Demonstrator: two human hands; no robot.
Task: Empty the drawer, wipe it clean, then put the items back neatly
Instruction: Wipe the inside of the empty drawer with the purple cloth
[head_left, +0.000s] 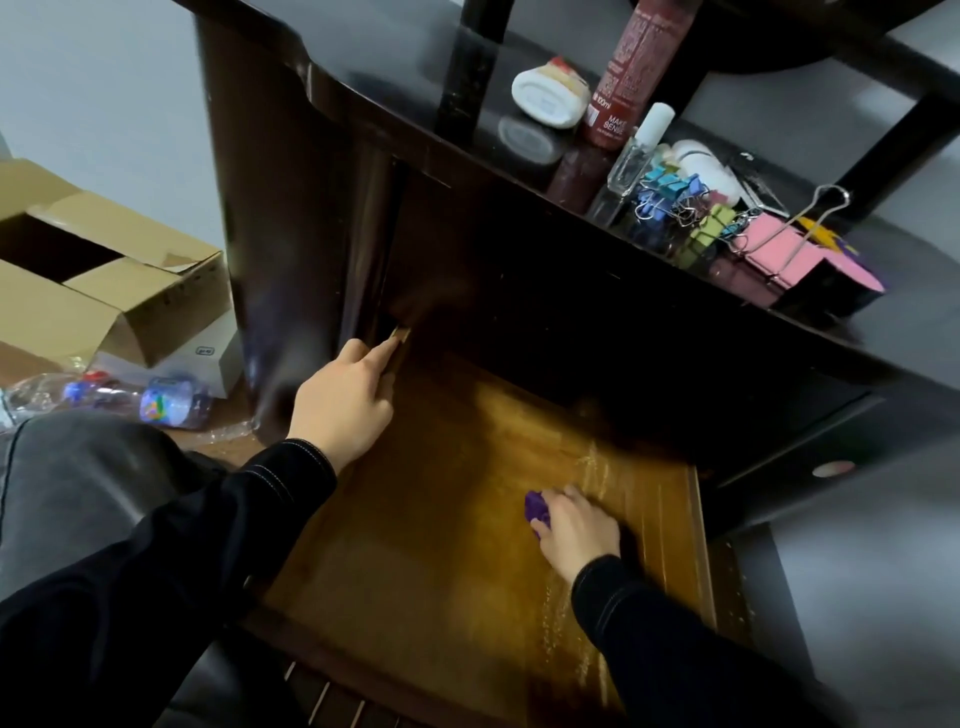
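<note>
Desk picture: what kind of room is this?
Probably a room at home, like a bedroom or study. A dark desk has its drawer pulled open, with binder clips and bottles on top, and an open cardboard box sits on the floor beside it.

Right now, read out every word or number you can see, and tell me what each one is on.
"100ml": on the red bottle standing on the dark shelf.
"MAKE SENS": on the same bottle, next to the volume; the end of the second word cannot be read.
The red bottle's other print: too blurred to read.
White box on the floor: a small mark, too small to read.
Plastic bottle on the floor: label blurred.
</note>
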